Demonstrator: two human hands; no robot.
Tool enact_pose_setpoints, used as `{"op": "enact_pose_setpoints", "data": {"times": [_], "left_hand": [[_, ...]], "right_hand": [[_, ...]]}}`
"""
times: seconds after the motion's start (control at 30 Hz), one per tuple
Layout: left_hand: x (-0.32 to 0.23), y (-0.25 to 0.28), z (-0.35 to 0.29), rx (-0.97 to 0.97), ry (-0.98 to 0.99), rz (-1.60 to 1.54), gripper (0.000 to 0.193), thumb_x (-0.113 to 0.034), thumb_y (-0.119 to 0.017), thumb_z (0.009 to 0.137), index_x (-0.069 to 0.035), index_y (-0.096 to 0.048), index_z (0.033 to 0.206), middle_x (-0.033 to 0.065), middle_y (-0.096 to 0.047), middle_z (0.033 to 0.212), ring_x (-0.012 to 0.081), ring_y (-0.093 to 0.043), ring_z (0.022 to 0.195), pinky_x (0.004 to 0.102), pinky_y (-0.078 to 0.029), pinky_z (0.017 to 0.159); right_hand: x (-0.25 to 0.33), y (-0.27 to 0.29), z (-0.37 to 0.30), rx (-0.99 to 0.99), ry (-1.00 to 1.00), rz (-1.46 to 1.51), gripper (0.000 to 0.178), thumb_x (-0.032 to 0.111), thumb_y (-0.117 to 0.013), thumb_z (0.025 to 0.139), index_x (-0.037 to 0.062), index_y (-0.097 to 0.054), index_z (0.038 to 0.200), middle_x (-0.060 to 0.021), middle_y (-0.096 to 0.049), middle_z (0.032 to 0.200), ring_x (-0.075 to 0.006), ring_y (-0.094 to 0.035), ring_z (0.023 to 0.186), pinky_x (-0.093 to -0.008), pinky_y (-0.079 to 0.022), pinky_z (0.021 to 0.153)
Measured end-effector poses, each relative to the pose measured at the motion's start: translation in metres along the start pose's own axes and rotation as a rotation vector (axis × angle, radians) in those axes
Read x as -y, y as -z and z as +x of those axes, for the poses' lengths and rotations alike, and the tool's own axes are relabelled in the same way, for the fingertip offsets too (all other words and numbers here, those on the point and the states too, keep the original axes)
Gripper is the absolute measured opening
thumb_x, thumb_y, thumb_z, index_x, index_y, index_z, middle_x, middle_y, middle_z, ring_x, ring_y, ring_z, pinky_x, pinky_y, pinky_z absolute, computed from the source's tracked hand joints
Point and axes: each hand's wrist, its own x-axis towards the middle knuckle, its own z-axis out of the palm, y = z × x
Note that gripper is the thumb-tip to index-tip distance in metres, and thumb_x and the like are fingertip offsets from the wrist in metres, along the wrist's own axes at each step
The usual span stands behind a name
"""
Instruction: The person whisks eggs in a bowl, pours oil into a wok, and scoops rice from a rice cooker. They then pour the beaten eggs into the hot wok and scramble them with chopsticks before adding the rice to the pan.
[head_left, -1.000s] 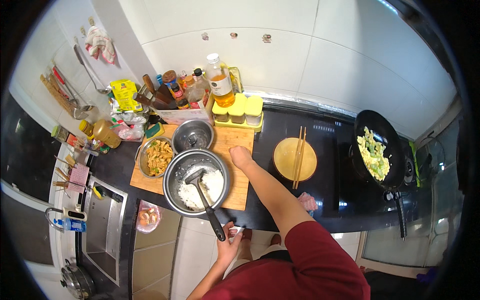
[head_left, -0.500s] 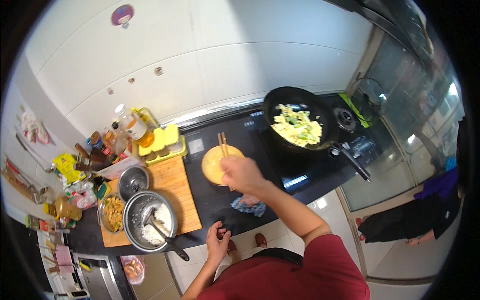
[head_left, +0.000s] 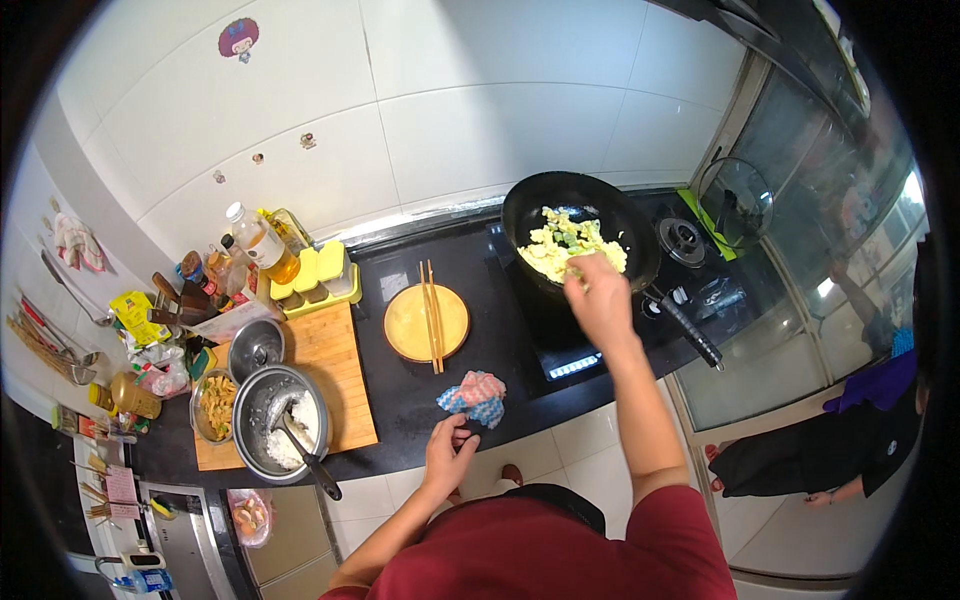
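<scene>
My right hand (head_left: 598, 298) reaches over the near rim of a black frying pan (head_left: 640, 215). Its fingers are bent together at the cooked egg with green pieces (head_left: 570, 242); whatever they pinch is hidden. Two wooden chopsticks (head_left: 433, 320) lie across a round yellow dish (head_left: 405, 325) on the counter. My left hand (head_left: 452, 458) holds nothing, its fingers loosely curled and apart at the counter's front edge. Just beyond it is a crumpled pink and blue cloth (head_left: 474, 398).
At left, a cutting board (head_left: 345, 375) bears a metal pot (head_left: 262, 458) with white rice and a black ladle (head_left: 312, 460), an empty metal bowl and a dish of food. Bottles and yellow-lidded seasoning boxes (head_left: 325, 270) stand behind. A glass lid (head_left: 737, 200) leans at right; another person (head_left: 820, 450) is beyond.
My right hand has left the chopsticks on the yellow dish and moved right to the pan. My left hand has come a little closer to the cloth. The view has shifted slightly.
</scene>
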Motion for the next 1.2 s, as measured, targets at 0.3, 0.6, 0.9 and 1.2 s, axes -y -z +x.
{"op": "enact_pose_setpoints", "data": {"times": [0.3,0.6,0.9,1.2], "left_hand": [[-0.022,0.031,-0.016,-0.278,0.066,0.049,0.041,-0.007,-0.065,0.083,0.002,-0.053,0.121,0.0145,-0.056,0.111,0.0200,-0.060,0.090,0.0305,-0.051,0.080],[0.024,0.041,-0.082,-0.492,0.440,-0.191,0.033,-0.002,-0.063,0.085,0.001,-0.055,0.116,0.0060,-0.063,0.101,0.0113,-0.059,0.086,0.0264,-0.049,0.077],[0.053,0.099,-0.088,-0.393,0.446,-0.331,0.042,-0.023,-0.049,0.097,-0.007,-0.041,0.135,0.0078,-0.046,0.134,0.0165,-0.043,0.122,0.0326,-0.037,0.101],[0.089,0.103,-0.062,-0.318,0.313,-0.321,0.010,-0.005,-0.064,0.084,-0.003,-0.060,0.093,-0.0048,-0.054,0.070,0.0039,-0.045,0.062,0.0220,-0.037,0.055]], "right_hand": [[0.075,-0.083,-0.038,0.211,0.146,0.288,0.008,0.004,-0.064,0.077,0.0064,-0.058,0.082,-0.0106,-0.055,0.076,-0.0316,-0.059,0.075,-0.0412,-0.048,0.064],[0.236,-0.124,-0.107,0.899,0.483,0.548,0.049,0.048,-0.065,0.081,0.0059,-0.059,0.106,-0.0144,-0.059,0.096,-0.0329,-0.060,0.094,-0.0438,-0.052,0.072],[0.335,-0.184,-0.157,1.235,0.752,0.043,0.035,0.017,-0.065,0.077,-0.0022,-0.064,0.106,-0.0179,-0.064,0.103,-0.0299,-0.065,0.091,-0.0368,-0.055,0.073],[0.295,-0.162,-0.118,1.039,0.375,0.077,0.043,0.013,-0.055,0.080,0.0042,-0.054,0.121,-0.0202,-0.064,0.092,-0.0318,-0.066,0.082,-0.0401,-0.054,0.065]]}}
